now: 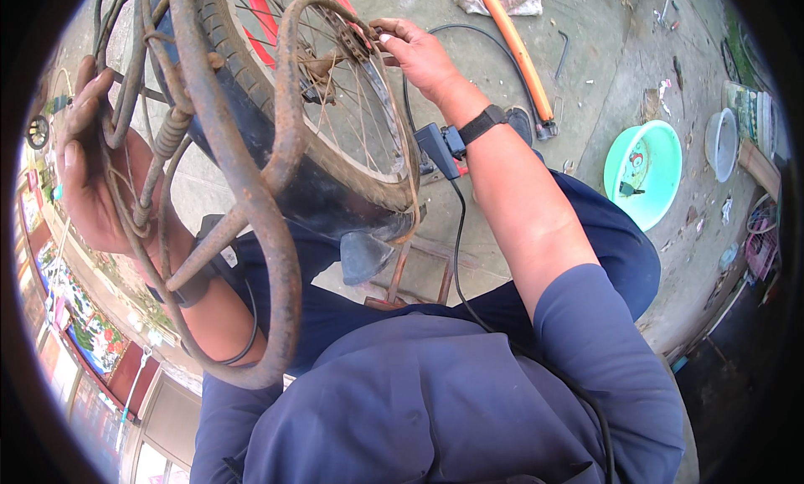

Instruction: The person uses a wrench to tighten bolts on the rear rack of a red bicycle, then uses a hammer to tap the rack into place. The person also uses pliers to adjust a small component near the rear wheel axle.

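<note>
A bicycle wheel [374, 167] with a worn tyre and thin spokes stands in front of me, a dark mudguard [314, 182] along its near side. Rusty bent tubing [251, 233], like a carrier rack, loops across the left. My left hand [105, 170] lies behind the rack's rods and a coiled spring [173, 132], fingers stretched upward and palm against the metal. At the wheel's far right edge, my right hand [410, 53] pinches with thumb and forefinger beside a rusty tube end. What sits between those fingertips is too small to make out.
An orange tube [517, 53] and black cable [477, 30] lie beyond my right hand. A hex key [562, 54] is on the concrete. To the right stand a mint-green basin [620, 162] and a translucent tub [722, 145]. A reddish metal frame [410, 275] shows below the wheel.
</note>
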Motion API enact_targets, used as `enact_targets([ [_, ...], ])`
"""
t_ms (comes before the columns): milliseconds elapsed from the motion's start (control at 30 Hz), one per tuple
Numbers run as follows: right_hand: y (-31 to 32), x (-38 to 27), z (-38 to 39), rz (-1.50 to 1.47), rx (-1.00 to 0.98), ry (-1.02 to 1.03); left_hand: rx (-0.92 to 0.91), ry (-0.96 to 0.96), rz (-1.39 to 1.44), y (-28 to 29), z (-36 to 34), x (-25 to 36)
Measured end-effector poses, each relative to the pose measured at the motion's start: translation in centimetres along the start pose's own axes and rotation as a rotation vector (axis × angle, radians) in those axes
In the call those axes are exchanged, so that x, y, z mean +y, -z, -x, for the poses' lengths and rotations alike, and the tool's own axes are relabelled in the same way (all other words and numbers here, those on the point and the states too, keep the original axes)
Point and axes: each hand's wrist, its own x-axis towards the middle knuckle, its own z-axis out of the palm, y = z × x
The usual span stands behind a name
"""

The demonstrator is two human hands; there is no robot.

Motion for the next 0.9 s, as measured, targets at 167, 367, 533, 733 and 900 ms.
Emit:
enact_targets([
  [167,5.4,4.4,3.0,0.337,0.091,-0.2,-0.001,0.003,-0.105,-0.4,0.4,0.4],
  [367,9.5,11.5,10.5,0.919,0.102,-0.483,-0.01,0.073,0.035,0.3,0.4,0.6],
  [533,10.5,12.9,11.4,0.938,0.151,-0.595,0.034,0.227,0.106,1.3,-0.2,1.0],
  [733,9.5,13.6,13.2,1.015,-0.041,-0.695,0.002,0.152,0.139,0.6,0.6,0.8],
  [900,7.8,12.7,12.4,1.013,-0.059,-0.61,0.019,0.077,0.117,0.2,0.5,0.6],
])
